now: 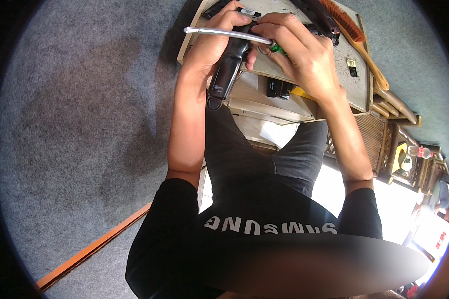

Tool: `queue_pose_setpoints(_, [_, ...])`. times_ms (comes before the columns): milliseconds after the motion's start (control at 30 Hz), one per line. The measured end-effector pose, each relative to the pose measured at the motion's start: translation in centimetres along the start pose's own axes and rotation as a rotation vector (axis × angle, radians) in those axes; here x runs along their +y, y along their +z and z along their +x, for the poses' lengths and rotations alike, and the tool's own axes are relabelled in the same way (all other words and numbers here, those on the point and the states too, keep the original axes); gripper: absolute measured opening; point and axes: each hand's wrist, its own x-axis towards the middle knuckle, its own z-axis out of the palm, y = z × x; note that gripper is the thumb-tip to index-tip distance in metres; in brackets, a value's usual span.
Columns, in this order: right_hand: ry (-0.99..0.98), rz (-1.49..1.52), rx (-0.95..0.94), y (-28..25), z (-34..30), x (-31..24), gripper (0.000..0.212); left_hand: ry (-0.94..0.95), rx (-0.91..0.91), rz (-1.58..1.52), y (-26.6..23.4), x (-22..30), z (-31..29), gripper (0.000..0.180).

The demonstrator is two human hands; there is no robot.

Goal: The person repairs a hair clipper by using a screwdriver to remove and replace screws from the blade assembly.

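Grey textured surfacing (85, 99) is seen beside a wooden table (358, 92), over whose near edge a black device (227, 70) with a hanging loop is held tilted. Its body is wrapped by the fingers of the left hand (210, 42); a pale rod (224, 33) with a green end is pinched in the fingers of the right hand (307, 60). For good control, the device is probably best kept firmly braced, and the rod guided lightly. Within the open compartment (249, 93) below, 2 small black items (278, 88) and 1 yellow piece (304, 93) are contained.
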Motion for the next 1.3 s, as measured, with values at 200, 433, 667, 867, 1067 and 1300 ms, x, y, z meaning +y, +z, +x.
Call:
queue_pose_setpoints(200, [0.256, 0.204, 0.172, 0.2, 0.8, -0.3, 0.016, 0.081, -0.159, 0.148, -0.2, 0.1, 0.1, 0.04])
queue_pose_setpoints(433, [0.805, 0.453, 0.067, -0.9, 2.3, -1.0, 0.028, 0.102, -0.183, 0.198, -0.3, 0.3, -0.1, 0.037])
queue_pose_setpoints(667, [0.785, 0.728, -0.151, -0.6, 1.2, -0.5, 0.033, 0.095, -0.169, 0.176, 0.0, 0.4, -0.2, 0.033])
queue_pose_setpoints(867, [0.804, 0.852, -0.152, -0.8, 1.2, -0.3, 0.025, 0.099, -0.168, 0.19, 0.4, 0.4, -0.3, 0.03])
queue_pose_setpoints(1067, [0.908, 0.904, -0.001, 0.3, 0.8, -1.1, 0.022, 0.073, -0.15, 0.176, 0.5, 0.4, -0.1, 0.026])
queue_pose_setpoints(1300, [0.737, 0.518, 0.172, 1.6, -0.4, -2.3, 0.015, 0.004, -0.091, 0.168, 0.7, 0.8, -0.4, 0.028])
